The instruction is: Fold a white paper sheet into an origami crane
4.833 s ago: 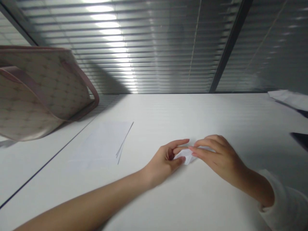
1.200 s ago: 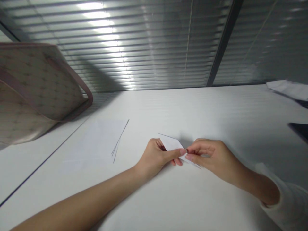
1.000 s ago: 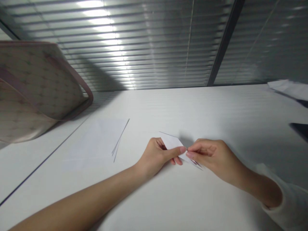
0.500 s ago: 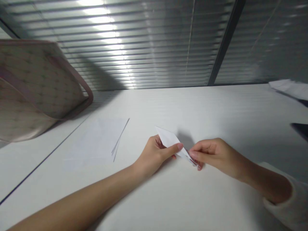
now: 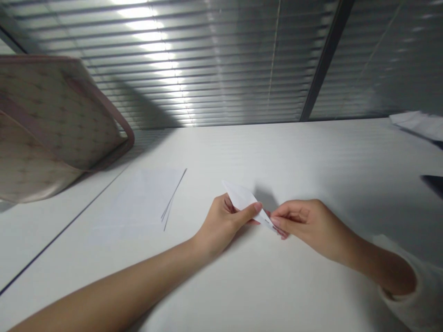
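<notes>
Folded white paper, narrow and pointed, gripped at its middle between thumb and fingers of the left hand, far tip angled away to the left. Near end pinched by the right hand. Both grips firm, over the white desk, right of centre. Farther left, a flat paper sheet with thin slivers along its edge; beyond, a patterned tote bag.

Leftward of the left hand: flat paper sheet, then tall tote bag (pink-trimmed, blocking that side)
</notes>
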`<state>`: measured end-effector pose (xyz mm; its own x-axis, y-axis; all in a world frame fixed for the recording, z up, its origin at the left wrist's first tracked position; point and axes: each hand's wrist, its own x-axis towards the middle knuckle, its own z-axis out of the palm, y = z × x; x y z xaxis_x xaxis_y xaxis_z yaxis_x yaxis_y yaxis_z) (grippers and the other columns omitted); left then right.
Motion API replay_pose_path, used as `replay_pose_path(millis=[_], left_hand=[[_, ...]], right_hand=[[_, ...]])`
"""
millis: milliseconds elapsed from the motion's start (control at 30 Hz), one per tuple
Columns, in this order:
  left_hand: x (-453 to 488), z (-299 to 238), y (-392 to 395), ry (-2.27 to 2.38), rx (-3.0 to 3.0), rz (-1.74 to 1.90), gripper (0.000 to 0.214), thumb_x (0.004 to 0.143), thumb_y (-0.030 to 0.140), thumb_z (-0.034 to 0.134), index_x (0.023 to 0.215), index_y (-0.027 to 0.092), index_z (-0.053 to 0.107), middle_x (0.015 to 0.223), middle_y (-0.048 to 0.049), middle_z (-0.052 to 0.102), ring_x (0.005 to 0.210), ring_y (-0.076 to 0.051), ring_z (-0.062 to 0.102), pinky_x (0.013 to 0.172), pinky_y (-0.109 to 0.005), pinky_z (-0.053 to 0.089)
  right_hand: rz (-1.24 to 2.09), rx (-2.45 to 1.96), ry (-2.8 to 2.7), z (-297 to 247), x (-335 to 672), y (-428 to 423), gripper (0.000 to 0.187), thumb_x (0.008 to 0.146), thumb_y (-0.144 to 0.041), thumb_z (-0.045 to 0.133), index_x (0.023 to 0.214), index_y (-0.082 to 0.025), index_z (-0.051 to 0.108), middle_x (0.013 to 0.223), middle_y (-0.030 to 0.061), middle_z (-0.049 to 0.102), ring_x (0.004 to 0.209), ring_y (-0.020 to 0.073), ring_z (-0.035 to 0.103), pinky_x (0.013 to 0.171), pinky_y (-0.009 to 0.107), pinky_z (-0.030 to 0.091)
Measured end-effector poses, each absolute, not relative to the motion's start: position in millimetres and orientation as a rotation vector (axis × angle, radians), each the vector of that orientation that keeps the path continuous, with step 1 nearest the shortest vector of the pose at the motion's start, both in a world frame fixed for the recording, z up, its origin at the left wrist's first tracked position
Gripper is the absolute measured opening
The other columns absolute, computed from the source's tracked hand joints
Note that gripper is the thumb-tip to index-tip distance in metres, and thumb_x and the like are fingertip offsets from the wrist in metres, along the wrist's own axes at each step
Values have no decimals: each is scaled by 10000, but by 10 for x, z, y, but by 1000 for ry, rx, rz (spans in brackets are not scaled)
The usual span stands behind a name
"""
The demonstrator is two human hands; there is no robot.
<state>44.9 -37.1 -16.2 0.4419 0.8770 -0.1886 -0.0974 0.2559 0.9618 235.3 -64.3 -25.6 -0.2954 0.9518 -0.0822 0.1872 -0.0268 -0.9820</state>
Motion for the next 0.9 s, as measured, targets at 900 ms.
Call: replay_pose_path(millis=[900], left_hand=[[507,-179,-403,947,1092,891,261,755,385,726,715,133,671,749,-64,713,679,-184,655,682,-297,522]], right_hand=[[1113,-1256,-1698,-231,2280,-689,200,841,-299,561,672,-202,607,623,-13,596,608,122,558,565,234,440]])
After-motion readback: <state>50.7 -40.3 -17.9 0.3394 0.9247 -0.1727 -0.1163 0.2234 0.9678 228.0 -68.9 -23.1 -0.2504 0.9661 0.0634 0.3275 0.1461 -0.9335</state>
